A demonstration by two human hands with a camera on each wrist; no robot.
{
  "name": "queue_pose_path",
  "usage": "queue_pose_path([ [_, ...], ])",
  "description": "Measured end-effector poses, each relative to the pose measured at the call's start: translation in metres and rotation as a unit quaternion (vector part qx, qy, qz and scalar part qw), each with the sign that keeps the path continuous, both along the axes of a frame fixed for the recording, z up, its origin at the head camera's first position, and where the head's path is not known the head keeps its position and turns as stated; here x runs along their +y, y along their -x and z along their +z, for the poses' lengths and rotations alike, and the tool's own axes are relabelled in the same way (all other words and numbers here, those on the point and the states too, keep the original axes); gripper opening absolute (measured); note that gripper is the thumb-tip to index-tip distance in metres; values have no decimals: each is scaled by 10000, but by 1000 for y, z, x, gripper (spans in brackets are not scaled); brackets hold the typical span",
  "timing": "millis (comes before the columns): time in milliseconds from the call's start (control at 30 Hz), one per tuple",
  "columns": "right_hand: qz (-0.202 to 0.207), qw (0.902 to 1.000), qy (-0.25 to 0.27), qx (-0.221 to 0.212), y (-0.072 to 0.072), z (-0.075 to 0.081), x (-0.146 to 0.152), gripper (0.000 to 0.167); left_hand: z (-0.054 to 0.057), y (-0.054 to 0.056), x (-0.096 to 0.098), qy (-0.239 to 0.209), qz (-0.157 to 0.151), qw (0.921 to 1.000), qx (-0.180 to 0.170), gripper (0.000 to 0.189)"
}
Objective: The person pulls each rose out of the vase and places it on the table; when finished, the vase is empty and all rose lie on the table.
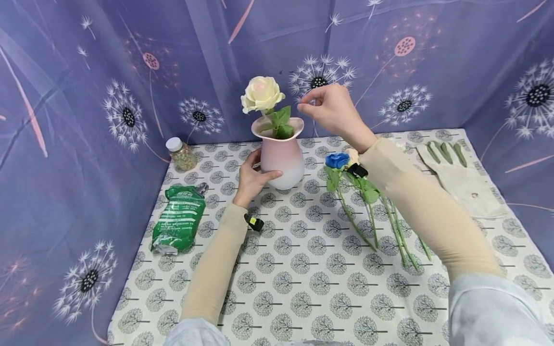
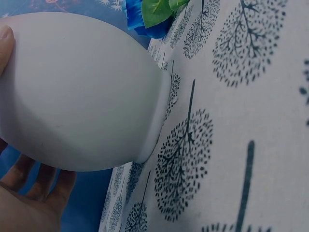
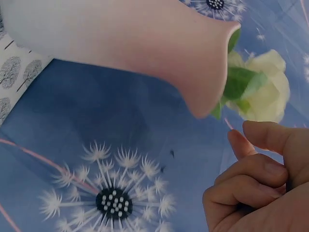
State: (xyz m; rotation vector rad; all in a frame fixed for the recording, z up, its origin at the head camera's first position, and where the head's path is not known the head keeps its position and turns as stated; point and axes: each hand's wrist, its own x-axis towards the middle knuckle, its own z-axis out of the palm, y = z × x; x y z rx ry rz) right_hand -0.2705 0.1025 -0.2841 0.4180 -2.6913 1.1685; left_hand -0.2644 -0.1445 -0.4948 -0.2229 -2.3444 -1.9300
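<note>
A pink-to-white vase (image 1: 283, 163) stands upright at the back of the table. One cream rose (image 1: 262, 93) with green leaves (image 1: 282, 122) rises from its mouth, its lower stem hidden inside. My left hand (image 1: 253, 178) holds the vase low on its left side, thumb across the front and fingers around the back; the left wrist view shows these fingers (image 2: 41, 181) against the rounded white body. To the right of the rose, above the vase rim, my right hand (image 1: 331, 108) hangs with curled fingers. Nothing shows between its thumb and fingers (image 3: 246, 186) in the right wrist view.
A blue rose (image 1: 336, 160) and a peach rose (image 1: 352, 156) lie right of the vase, with several green stems (image 1: 396, 230) partly under my right sleeve. White gloves (image 1: 465, 187) lie further right. At left are a lidded jar (image 1: 182, 154) and a green pouch (image 1: 179, 218).
</note>
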Motion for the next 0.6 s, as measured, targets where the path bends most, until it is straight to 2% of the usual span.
queue_pose_path([
  [167,175,9997,-154,-3,8,-1,-21,18,0,0,0,29,-12,10000,-21,97],
  [600,-31,9937,-1073,-318,10,0,-65,21,-3,2,-3,193,-15,9998,69,94],
])
